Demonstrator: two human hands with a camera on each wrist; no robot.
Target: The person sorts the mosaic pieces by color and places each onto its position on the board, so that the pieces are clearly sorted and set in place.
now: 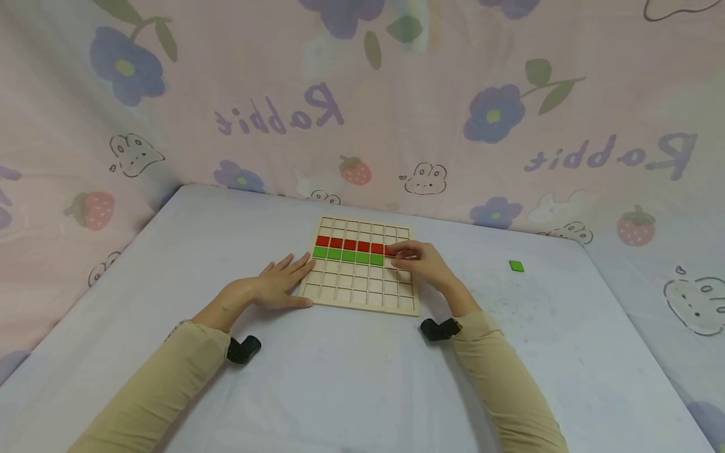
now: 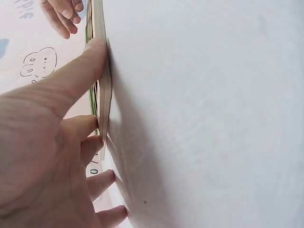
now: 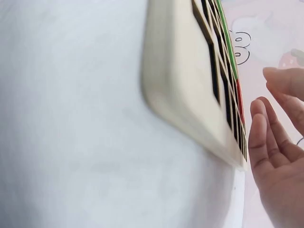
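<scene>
A wooden grid board (image 1: 362, 303) lies in the middle of the table. One row holds red tiles (image 1: 350, 244); the row just in front holds green tiles (image 1: 348, 255). My left hand (image 1: 280, 284) lies flat on the table at the board's left side, thumb (image 2: 76, 76) against the board's edge (image 2: 103, 90). My right hand (image 1: 421, 259) reaches over the board's right side, its straight fingers touching the right end of the red row. In the right wrist view the right hand (image 3: 278, 147) hovers beside the board (image 3: 185, 85), holding nothing.
A loose green tile (image 1: 516, 266) lies on the table to the right of the board. A pale cloth (image 1: 351, 377) covers the table. A pink printed fabric (image 1: 430, 94) hangs behind and at both sides. Black wrist cameras (image 1: 243, 349) sit on both sleeves.
</scene>
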